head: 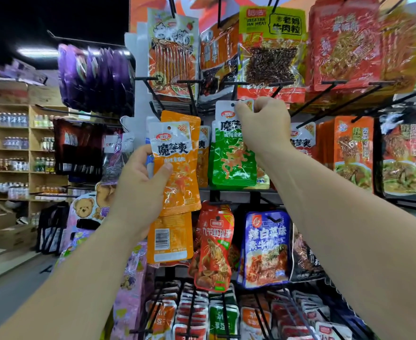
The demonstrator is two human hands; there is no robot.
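- You are standing in a shop in front of a snack rack with black pegs. Wooden shelves of bottles run along the far left.
- Your left hand grips a small stack of orange packets, with the thumb across the front one. The stack is held upright just in front of the rack's middle row.
- Your right hand is curled, pinching the white top edge of a green packet beside its hang hole. That packet hangs in the middle row, in front of others like it.
- You cannot tell whether a peg passes through the hole.
- Purple packets hang at the upper left. A red prawn packet and a blue packet hang side by side below your hands.
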